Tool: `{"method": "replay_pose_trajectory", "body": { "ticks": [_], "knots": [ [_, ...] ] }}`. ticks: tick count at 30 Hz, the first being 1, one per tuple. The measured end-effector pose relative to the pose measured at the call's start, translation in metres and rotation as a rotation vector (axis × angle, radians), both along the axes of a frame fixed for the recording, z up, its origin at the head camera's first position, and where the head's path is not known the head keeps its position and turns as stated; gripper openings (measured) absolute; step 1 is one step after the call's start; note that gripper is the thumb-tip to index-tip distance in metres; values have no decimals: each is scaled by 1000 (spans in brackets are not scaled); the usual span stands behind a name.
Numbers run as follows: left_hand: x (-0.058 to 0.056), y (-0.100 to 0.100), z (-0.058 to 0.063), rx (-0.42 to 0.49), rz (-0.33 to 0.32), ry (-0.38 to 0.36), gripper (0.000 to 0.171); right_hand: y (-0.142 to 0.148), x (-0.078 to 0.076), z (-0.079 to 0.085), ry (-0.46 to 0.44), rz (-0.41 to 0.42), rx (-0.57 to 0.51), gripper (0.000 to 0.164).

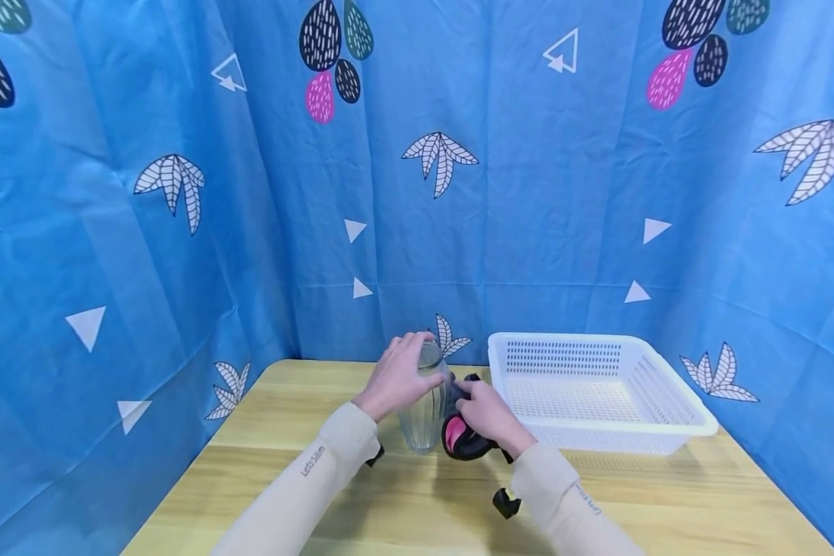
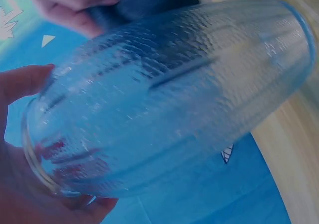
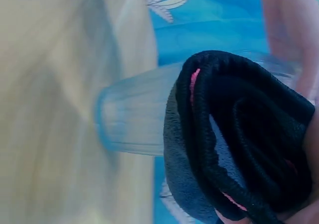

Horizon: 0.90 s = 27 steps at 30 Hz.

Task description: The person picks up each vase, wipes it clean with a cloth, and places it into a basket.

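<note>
A clear ribbed glass vase (image 1: 422,421) stands upright near the middle of the table, its textured side (image 2: 164,99) filling the left wrist view. My left hand (image 1: 405,374) grips it around the top, thumb on one side and fingers on the other. My right hand (image 1: 488,413) holds a folded dark grey cloth (image 1: 462,439) with black edging and a pink inner face. In the right wrist view the bunched cloth (image 3: 182,169) overlaps the vase's side, and the vase's narrower base (image 3: 112,119) shows beyond it.
A white perforated plastic basket (image 1: 605,428) sits on the wooden table (image 1: 264,432) to the right of my right hand. Blue patterned curtain (image 1: 424,239) hangs behind the table and along its left side. Small black pieces (image 1: 506,503) show by both wrists.
</note>
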<state>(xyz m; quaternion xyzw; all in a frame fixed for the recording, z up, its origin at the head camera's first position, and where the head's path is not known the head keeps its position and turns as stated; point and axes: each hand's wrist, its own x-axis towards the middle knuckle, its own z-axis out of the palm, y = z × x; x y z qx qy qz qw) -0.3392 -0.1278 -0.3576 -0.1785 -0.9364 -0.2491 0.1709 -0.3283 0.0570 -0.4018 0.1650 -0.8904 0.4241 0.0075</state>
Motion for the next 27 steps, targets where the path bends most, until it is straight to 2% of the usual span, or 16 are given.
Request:
{"method": "replay_pose_trajectory", "body": {
  "ticks": [2,7,9,12,15,19,27],
  "knots": [
    [0,0,2,10,-26,-17,69,1,0,12,28,-2,-19,51],
    [-4,-1,0,38,-79,-54,72,3,3,35,163,-21,-26,54],
    [-6,-2,0,57,-95,-54,73,2,4,41,214,-29,-37,54],
    [-7,-2,1,82,-116,-45,73,2,3,41,227,-38,-30,56],
    [-9,-1,2,96,-126,-32,72,2,-1,29,179,-52,24,55],
    [-10,2,0,111,-117,-17,69,0,-7,5,96,-58,118,53],
    [-10,3,-7,80,-62,14,66,-8,-11,-40,-47,31,227,50]
  ]
}}
